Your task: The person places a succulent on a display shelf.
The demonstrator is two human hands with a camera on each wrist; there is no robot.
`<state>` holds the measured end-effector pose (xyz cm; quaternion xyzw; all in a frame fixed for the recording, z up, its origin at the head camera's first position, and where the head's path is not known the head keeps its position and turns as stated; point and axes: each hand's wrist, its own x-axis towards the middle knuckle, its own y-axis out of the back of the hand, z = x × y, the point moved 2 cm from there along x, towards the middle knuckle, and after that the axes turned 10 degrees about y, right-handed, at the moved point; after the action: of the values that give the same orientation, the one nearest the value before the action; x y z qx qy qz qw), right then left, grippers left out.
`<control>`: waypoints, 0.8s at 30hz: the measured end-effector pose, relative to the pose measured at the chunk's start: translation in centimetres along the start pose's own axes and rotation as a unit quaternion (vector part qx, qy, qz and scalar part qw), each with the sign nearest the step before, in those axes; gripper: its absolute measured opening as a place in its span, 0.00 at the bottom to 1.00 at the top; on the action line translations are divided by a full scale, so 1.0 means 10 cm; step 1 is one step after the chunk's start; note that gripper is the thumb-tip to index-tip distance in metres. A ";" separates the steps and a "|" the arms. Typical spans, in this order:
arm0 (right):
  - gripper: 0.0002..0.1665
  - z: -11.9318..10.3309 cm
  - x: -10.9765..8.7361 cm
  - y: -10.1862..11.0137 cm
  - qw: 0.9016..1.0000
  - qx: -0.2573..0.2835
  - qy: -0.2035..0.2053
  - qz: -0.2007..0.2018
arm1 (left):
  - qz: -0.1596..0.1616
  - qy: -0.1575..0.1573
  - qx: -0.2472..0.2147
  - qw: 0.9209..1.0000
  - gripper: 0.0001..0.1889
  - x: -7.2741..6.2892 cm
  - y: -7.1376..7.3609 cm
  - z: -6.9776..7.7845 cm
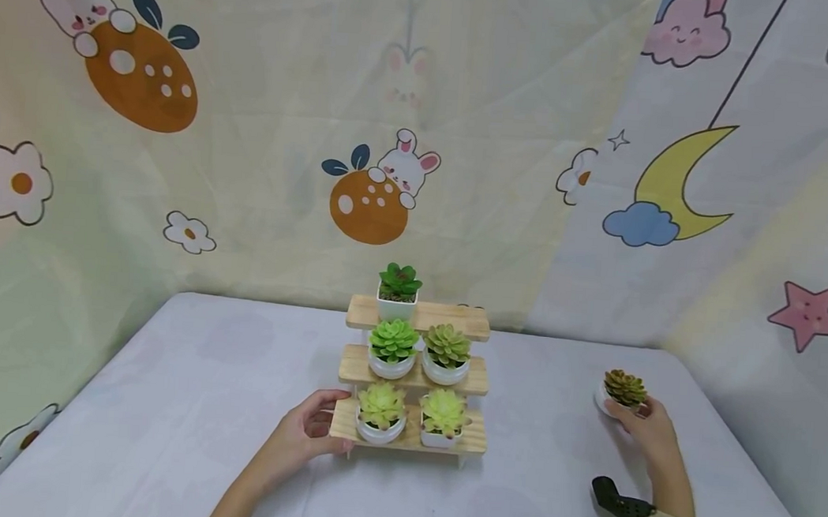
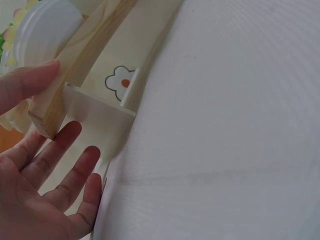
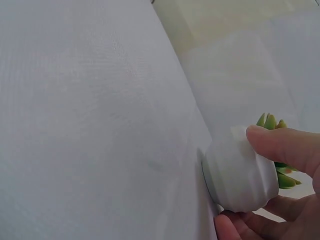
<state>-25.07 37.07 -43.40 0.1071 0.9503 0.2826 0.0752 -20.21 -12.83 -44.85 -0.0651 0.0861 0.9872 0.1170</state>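
A three-tier wooden plant stand (image 1: 455,321) stands on the table in the head view, with several small potted succulents on its steps. My left hand (image 1: 295,435) holds the left end of the lowest step. In the left wrist view, the thumb lies on the board (image 2: 86,56) and the index fingertip is at its underside, the other fingers spread. Off to the right, my right hand (image 1: 654,433) grips a brownish-green potted succulent (image 1: 625,388). Its ribbed white pot (image 3: 240,172) sits between thumb and fingers in the right wrist view, close over the tabletop.
White cloth covers the table (image 1: 532,424). A patterned curtain (image 1: 263,162) hangs behind and along both sides. The top step bears one dark green succulent (image 1: 399,281), left of centre. A black strap end (image 1: 620,502) sticks out from the right wrist.
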 end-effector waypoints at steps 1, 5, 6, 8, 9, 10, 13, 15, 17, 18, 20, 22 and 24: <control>0.57 0.01 0.00 -0.01 1.000 -0.007 -0.003 0.004 | 0.000 0.000 0.001 1.000 0.34 0.00 0.00 0.00; 0.58 0.02 0.01 -0.02 1.000 -0.019 -0.011 0.020 | 0.002 0.000 0.004 1.000 0.34 0.00 -0.01 0.00; 0.58 0.02 0.01 -0.03 0.999 -0.022 -0.011 0.023 | 0.003 0.001 0.004 1.000 0.34 -0.01 -0.01 0.01; 0.58 0.02 0.00 -0.03 0.999 -0.026 -0.011 0.030 | 0.003 0.000 0.003 1.000 0.34 0.00 -0.01 0.01; 0.58 0.01 0.00 -0.03 0.999 -0.028 -0.011 0.034 | 0.002 -0.001 0.002 1.000 0.34 0.00 -0.01 0.01; 0.58 0.01 0.00 -0.04 0.999 -0.030 -0.013 0.034 | 0.002 -0.002 0.002 1.000 0.34 -0.01 -0.01 0.02; 0.58 0.00 -0.01 -0.04 0.999 -0.036 -0.011 0.034 | 0.003 -0.003 0.003 1.000 0.34 -0.01 -0.01 0.02; 0.58 -0.01 -0.01 -0.03 0.999 -0.039 -0.012 0.033 | 0.004 -0.001 0.006 1.000 0.34 -0.01 -0.01 0.02; 0.58 -0.01 -0.02 -0.03 0.999 -0.041 -0.011 0.031 | 0.007 0.000 0.008 1.000 0.34 -0.01 -0.01 0.02; 0.58 -0.02 -0.03 -0.03 0.999 -0.042 -0.011 0.031 | 0.007 0.000 0.009 1.000 0.34 -0.01 -0.01 0.02; 0.59 -0.03 -0.04 -0.03 0.999 -0.043 -0.011 0.031 | 0.008 0.003 0.011 1.000 0.34 -0.01 -0.01 0.02; 0.59 -0.03 -0.04 -0.03 0.998 -0.044 -0.013 0.036 | 0.010 0.003 0.012 1.000 0.34 -0.01 -0.01 0.02; 0.60 -0.02 -0.04 -0.03 0.998 -0.048 -0.015 0.042 | 0.011 0.004 0.013 1.000 0.34 -0.01 0.00 0.02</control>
<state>-24.76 36.61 -43.35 0.1475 0.9292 0.3287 0.0826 -20.10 -12.77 -44.61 -0.0666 0.1000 0.9870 0.1067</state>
